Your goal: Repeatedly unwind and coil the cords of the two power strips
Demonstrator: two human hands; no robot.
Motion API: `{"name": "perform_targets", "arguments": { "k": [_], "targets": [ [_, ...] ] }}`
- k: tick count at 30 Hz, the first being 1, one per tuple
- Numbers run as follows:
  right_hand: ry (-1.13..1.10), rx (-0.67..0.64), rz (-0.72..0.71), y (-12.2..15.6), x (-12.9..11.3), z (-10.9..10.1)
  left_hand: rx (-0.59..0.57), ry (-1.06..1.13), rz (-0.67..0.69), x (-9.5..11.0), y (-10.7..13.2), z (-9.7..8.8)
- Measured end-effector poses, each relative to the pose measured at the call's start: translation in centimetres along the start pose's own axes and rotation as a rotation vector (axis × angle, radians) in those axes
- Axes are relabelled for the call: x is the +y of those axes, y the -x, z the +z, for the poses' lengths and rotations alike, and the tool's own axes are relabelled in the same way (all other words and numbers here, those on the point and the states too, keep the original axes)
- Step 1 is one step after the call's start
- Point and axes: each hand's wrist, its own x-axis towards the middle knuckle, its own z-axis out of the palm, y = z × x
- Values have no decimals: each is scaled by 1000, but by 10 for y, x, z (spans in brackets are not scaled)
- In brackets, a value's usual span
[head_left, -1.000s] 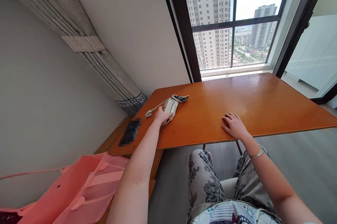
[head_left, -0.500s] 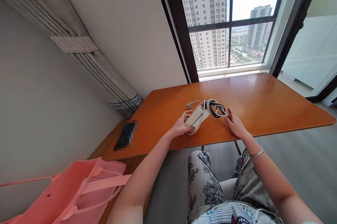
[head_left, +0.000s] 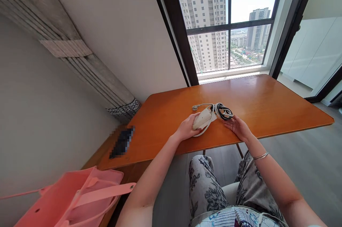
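Observation:
A white power strip (head_left: 202, 119) is gripped at its near end by my left hand (head_left: 188, 127), fingers wrapped round it, just over the wooden table (head_left: 267, 102). Its white cord is looped about it, and a coil of black and white cable (head_left: 223, 111) lies at its right end. The plug (head_left: 195, 107) points left beyond the strip. My right hand (head_left: 238, 128) is beside the coil, palm turned up and fingers apart, the fingertips at the coil's lower right edge. Whether they touch the cable I cannot tell.
On the table's left end lies a dark, pixelated object (head_left: 122, 142). A pink bag (head_left: 80, 198) with straps stands at the lower left, near my left arm. Behind the table are a tied curtain (head_left: 104, 81) and a window (head_left: 229, 24).
The power strip and coil have shifted slightly right with my left hand. My right hand has turned its palm upward and come closer to the coil. The view has shifted a little.

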Motion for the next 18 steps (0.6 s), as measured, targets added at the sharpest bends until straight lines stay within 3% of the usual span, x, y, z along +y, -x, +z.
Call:
{"name": "perform_targets", "arguments": {
  "k": [5,10,18],
  "targets": [
    [-71,68,19,0,0,-2,-42,-110,69,10,-4,-8],
    [-17,129,-79,0,7,3,56,-120,104,30,-14,-11],
    [209,173,-274,-1,15,3,102,13,295,88,-43,20]
  ]
}}
